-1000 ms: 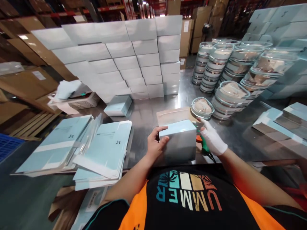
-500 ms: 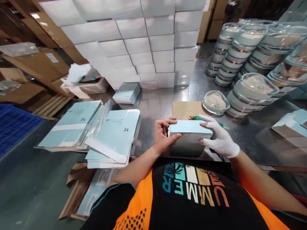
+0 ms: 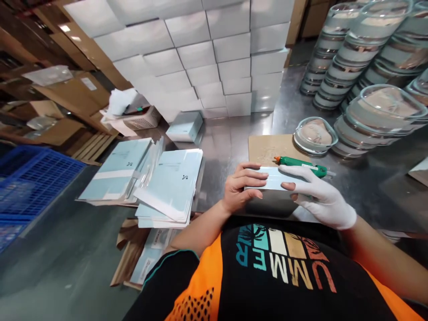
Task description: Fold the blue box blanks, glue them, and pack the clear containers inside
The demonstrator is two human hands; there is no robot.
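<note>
A small light-blue carton stands on the metal table close to my body, its near side in shadow. My bare left hand grips its left end, fingers laid across the top and thumb along the near edge. On the right end is my right hand in a white glove with bare fingertips showing, its fingers over the top and thumb side at the near face. Just beyond the carton lies a green glue gun with an orange tip, partly on a brown board.
Stacked white boxes form a wall at the back. Clear round containers are piled at right, one low stack beside the board. Flat blue carton sheets lie left, near a closed box and a white basket.
My left fingers have moved from the carton's end onto its top, and my right fingers now press over it too. More of the glue gun shows. The view has shifted slightly.
</note>
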